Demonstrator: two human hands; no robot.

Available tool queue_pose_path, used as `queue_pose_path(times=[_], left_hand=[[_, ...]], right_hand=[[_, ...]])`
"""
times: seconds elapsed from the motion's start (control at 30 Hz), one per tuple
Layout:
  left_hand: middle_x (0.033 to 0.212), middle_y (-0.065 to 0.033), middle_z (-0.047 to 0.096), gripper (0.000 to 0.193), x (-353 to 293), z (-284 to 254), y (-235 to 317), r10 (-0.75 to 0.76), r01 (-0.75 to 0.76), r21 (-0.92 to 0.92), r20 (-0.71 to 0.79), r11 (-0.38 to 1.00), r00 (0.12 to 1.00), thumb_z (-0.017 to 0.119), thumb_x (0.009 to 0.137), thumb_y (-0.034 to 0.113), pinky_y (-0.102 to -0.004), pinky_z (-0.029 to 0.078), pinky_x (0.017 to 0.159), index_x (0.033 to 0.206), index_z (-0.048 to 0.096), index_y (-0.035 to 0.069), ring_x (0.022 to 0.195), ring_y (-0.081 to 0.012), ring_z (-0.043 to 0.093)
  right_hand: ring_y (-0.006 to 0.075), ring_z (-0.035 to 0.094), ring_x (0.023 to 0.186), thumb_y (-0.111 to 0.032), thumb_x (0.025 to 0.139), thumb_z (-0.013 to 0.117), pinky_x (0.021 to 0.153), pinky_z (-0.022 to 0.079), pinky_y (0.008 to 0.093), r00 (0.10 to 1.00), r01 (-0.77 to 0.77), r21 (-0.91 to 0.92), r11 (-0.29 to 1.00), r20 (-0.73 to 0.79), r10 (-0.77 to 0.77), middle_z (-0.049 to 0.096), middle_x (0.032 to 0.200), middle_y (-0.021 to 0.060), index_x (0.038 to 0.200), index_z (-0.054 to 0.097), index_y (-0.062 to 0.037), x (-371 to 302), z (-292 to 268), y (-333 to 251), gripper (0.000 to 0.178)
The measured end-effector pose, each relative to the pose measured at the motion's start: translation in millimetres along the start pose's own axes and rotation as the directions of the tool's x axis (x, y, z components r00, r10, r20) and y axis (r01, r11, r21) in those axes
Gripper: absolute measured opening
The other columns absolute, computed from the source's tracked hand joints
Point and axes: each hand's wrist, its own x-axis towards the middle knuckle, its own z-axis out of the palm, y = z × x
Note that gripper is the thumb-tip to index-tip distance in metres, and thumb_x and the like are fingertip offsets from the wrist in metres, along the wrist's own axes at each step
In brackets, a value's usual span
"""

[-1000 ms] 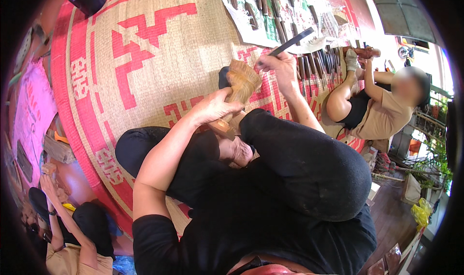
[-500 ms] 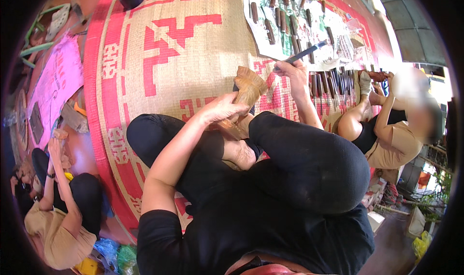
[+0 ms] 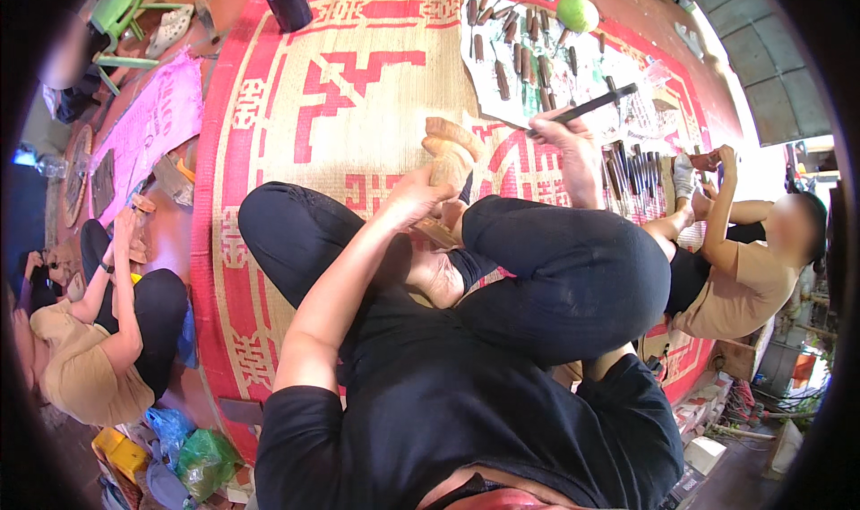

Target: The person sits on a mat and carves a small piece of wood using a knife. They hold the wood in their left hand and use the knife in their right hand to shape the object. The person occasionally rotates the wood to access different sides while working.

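Note:
A carved piece of light brown wood (image 3: pixel 451 156) stands tilted over my crossed legs, its thick end away from me. My left hand (image 3: pixel 415 198) is closed round its lower part, near my bare foot (image 3: pixel 441 281). Above the mat, apart from the wood, my right hand (image 3: pixel 573 151) grips a slender dark carving chisel (image 3: pixel 598 105). The chisel slants, its dark far end pointing up to the right and its thin end toward the wood. My right forearm is partly hidden behind my raised knee.
A red and tan woven mat (image 3: pixel 358 107) lies under me. Several wooden-handled tools (image 3: pixel 502 80) lie on a sheet beside a green round fruit (image 3: pixel 577 13); more dark chisels (image 3: pixel 634 171) lie right of my hand. People sit at right (image 3: pixel 739 286) and left (image 3: pixel 81 367). A dark jar (image 3: pixel 287 4) stands far left.
The view has shifted. My right hand with the chisel has moved slightly, and the chisel lies at a flatter slant. The wood has turned a little in my left hand.

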Motion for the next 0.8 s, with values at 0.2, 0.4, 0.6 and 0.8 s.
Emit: queue_pose_path(times=[0.2,0.4,0.6,0.8], left_hand=[[0.087,-0.0029,0.063,0.04,-45,-18,69,0.133,-0.134,-0.143,-0.013,0.981,0.991,0.07,0.087,0.03,-0.0239,0.048,0.054,0.114,0.057,0.003,0.059,-0.0104,0.059],[0.085,-0.0035,0.062,0.038,-94,-27,122,0.228,-0.23,-0.027,-0.057,0.973,0.972,0.068,0.088,0.023,-0.0252,0.052,0.056,0.116,0.055,0.001,0.06,-0.0096,0.06],[0.08,-0.0035,0.06,0.034,-141,-23,146,0.231,-0.229,0.032,-0.063,0.973,0.971,0.067,0.086,0.021,-0.0259,0.052,0.056,0.11,0.055,0.001,0.058,-0.0091,0.059],[0.086,-0.0041,0.062,0.045,-161,-21,153,0.22,-0.219,0.042,-0.035,0.975,0.975,0.069,0.084,0.028,-0.0237,0.048,0.051,0.117,0.054,0.001,0.058,-0.0089,0.06]], right_hand=[[0.0143,0.064,0.076,-0.01,0.082,0.07,0.076,0.049,0.0273,0.917,0.316,-0.092,0.944,-0.227,-0.329,0.07,0.083,0.0084,0.09,0.07,0.0011,-24,-75,-83,0.014],[0.0167,0.066,0.079,-0.004,0.085,0.065,0.077,0.051,0.0287,0.769,0.619,-0.032,0.785,-0.179,-0.614,0.07,0.087,0.0109,0.092,0.068,0.0033,-66,-118,-138,0.01],[0.0164,0.065,0.083,-0.004,0.087,0.062,0.078,0.051,0.0296,0.694,0.709,-0.035,0.704,-0.137,-0.706,0.069,0.091,0.0115,0.091,0.065,0.0024,-101,-109,-168,0.008],[0.0196,0.066,0.081,-0.008,0.089,0.062,0.078,0.052,0.0318,0.635,0.773,0.059,0.632,-0.052,-0.771,0.068,0.092,0.0146,0.094,0.064,0.0026,-111,-86,-180,0.012]])
